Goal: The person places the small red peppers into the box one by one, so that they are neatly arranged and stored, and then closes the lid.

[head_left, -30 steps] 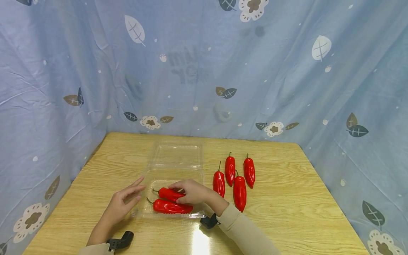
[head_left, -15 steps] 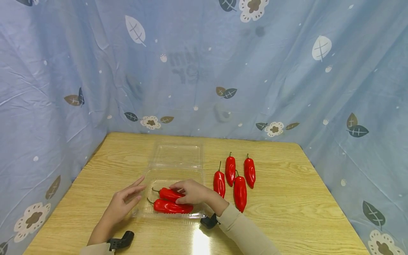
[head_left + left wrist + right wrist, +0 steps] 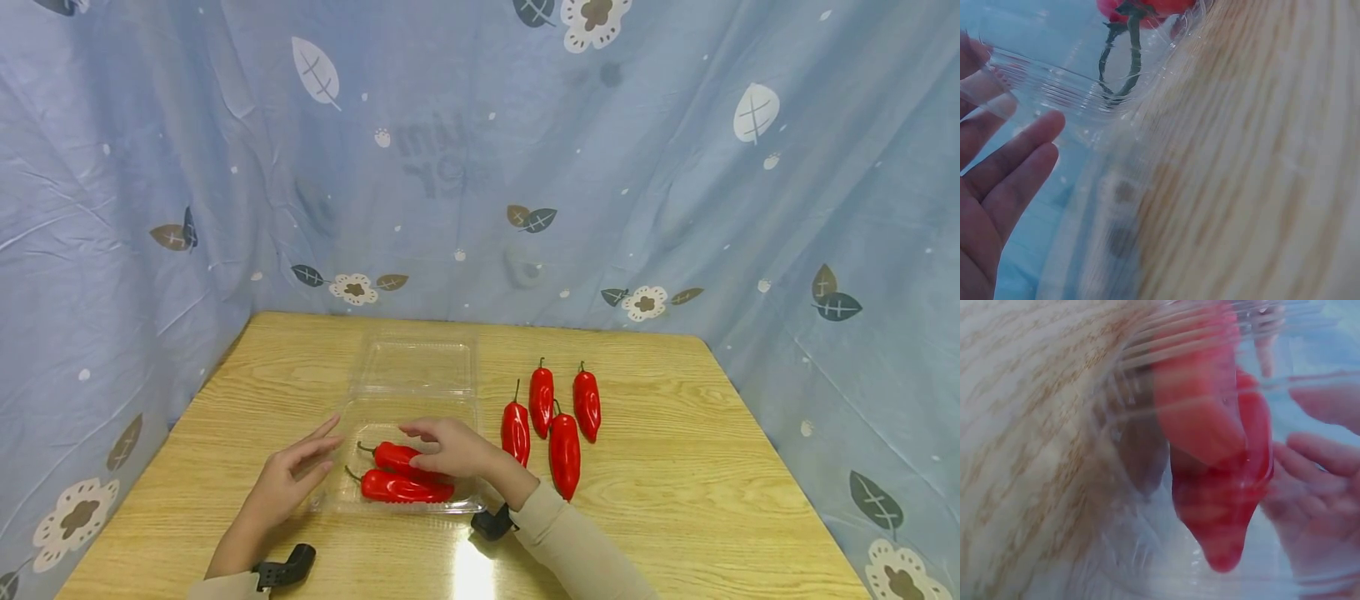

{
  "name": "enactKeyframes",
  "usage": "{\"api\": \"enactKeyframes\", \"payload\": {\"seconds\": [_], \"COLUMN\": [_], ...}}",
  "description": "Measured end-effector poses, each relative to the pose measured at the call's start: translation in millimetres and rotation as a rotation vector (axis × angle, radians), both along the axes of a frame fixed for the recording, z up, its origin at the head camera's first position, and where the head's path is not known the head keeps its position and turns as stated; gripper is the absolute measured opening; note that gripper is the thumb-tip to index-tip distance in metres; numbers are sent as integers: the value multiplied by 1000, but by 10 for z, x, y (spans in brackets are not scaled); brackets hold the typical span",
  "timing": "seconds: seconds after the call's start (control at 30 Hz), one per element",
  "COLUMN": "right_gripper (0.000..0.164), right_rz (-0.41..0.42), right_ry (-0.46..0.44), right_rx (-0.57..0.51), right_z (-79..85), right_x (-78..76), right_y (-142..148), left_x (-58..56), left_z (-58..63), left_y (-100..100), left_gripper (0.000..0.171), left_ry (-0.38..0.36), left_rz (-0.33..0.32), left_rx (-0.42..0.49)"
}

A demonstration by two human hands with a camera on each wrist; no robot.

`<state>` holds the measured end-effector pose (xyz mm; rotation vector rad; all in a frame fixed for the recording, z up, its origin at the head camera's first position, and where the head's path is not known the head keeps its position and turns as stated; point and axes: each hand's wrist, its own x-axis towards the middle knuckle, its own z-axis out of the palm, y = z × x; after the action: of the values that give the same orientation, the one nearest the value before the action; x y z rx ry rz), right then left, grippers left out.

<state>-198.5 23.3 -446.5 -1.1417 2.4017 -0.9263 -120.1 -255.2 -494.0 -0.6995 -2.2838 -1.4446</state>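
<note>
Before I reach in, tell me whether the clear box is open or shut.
Open: the clear box has its lid folded back, and two red peppers lie exposed inside.

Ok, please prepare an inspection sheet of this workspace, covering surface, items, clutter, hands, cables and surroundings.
Surface: light wood-grain table with a bright reflection near the front.
Items: open clear plastic hinged container with two elongated red peppers inside, stems leftward; four similar loose peppers to its right.
Clutter: nothing seen.
Hands: left hand, fingers extended, beside the container's left edge; right hand over the peppers inside, fingers parted, contact unclear.
Cables: nothing seen.
Surroundings: blue fabric curtain with leaf and flower prints.
</note>
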Motion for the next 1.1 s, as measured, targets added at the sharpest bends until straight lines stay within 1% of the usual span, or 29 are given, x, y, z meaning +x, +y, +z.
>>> {"api": "enactKeyframes", "payload": {"seconds": [0.07,0.2,0.3,0.4,0.57,0.7,0.77,0.93,1.0,1.1], "right_gripper": [51,50,50,51,53,55,55,53,54,54], "right_rz": [-12,-20,-21,-30,-71,-115,-129,-193,-227,-270], "right_ry": [-30,-65,-59,-33,-24,-26,-13,-17,-25,-13], "right_rx": [-70,-249,-368,-433,-473,-494,-503,-495,-497,-511], "right_z": [6,18,40,61,111,178,274,513,550,589], "right_x": [7,17,16,-4,-49,-56,-23,55,53,40], "right_y": [10,27,50,96,213,337,404,593,672,792], "left_x": [6,15,16,15,10,3,3,-8,-9,-10], "left_z": [5,11,7,2,2,18,30,17,9,1], "left_y": [4,8,9,7,-2,-5,0,-10,-11,-8], "left_gripper": [32,33,32,32,34,34,33,33,34,34], "left_ry": [3,13,15,10,7,8,2,-4,-5,1], "left_rz": [-2,-6,-8,-9,-3,0,0,-7,-6,-4], "left_rx": [3,-3,-2,2,-11,-21,-20,-19,-13,-12]}}
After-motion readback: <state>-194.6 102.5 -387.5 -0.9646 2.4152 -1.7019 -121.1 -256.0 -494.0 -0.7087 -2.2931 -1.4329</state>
